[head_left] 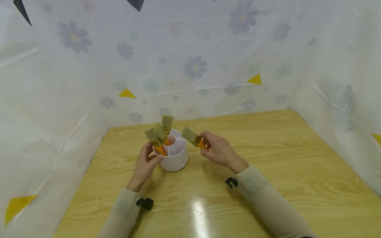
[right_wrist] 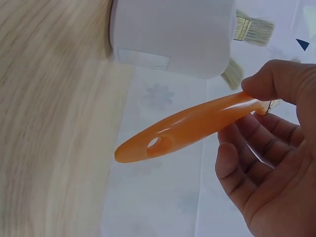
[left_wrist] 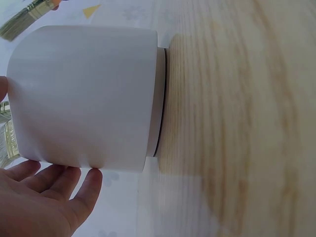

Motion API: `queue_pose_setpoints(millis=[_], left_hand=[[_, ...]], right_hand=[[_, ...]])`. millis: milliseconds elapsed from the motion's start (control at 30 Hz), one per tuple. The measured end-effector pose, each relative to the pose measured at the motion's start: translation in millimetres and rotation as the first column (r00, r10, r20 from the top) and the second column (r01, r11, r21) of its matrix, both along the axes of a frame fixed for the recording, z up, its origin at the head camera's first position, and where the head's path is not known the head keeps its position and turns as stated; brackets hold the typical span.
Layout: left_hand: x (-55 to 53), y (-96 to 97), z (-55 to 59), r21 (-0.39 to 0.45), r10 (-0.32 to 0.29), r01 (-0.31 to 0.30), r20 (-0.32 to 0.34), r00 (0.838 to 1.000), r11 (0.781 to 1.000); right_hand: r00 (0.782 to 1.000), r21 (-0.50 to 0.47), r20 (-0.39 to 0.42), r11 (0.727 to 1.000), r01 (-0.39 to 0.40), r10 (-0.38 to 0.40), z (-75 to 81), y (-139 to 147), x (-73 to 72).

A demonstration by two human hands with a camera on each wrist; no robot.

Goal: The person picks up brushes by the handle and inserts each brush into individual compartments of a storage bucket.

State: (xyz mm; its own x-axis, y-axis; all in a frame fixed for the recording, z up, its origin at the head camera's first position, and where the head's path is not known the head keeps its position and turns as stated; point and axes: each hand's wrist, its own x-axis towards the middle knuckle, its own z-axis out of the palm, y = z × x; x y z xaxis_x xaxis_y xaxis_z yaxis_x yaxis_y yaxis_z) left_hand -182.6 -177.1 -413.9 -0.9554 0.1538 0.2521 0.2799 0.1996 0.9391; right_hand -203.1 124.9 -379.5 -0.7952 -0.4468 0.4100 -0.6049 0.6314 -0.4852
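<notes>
A round white divided organizer stands on the table, with three paintbrushes upright or leaning in it, bristles up. My left hand grips the organizer's left side, thumb at the rim; in the left wrist view its fingertips press the smooth white wall. To the right of the organizer, apart from it, my right hand pinches another paintbrush near the metal band. This brush tilts, its bristles pointing up and left. The right wrist view shows its orange handle with a hole near the end.
The wood-grain table extends around the organizer. Pale flower-print sheeting hangs behind and at both sides, with yellow triangles on it. Each sleeve has a small black device at the wrist.
</notes>
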Motion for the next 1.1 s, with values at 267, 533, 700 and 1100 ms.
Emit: queue_pose_setpoints(millis=[267, 533, 700, 1100], left_hand=[[2.2, -2.6, -2.1, 0.006, 0.014, -0.014, -0.016, 1.0, 1.0], [13.1, 5.9, 22.0, -0.016, -0.001, 0.001, -0.009, 1.0, 1.0], [6.0, 1.8, 7.5, -0.009, 0.0, -0.001, -0.028, 1.0, 1.0], [13.4, 7.1, 19.9, -0.01, -0.012, 0.012, -0.003, 1.0, 1.0]], right_hand=[[0.997, -0.069, -0.051, 0.996, -0.064, 0.06, 12.9, -11, -1.0], [0.991, -0.127, -0.085, 0.985, -0.118, 0.107, 28.9, -24, -3.0], [0.983, -0.139, -0.102, 0.976, -0.166, 0.152, 37.2, -30, -3.3], [0.969, -0.211, -0.102, 0.947, -0.241, 0.224, 50.2, -42, -4.0]])
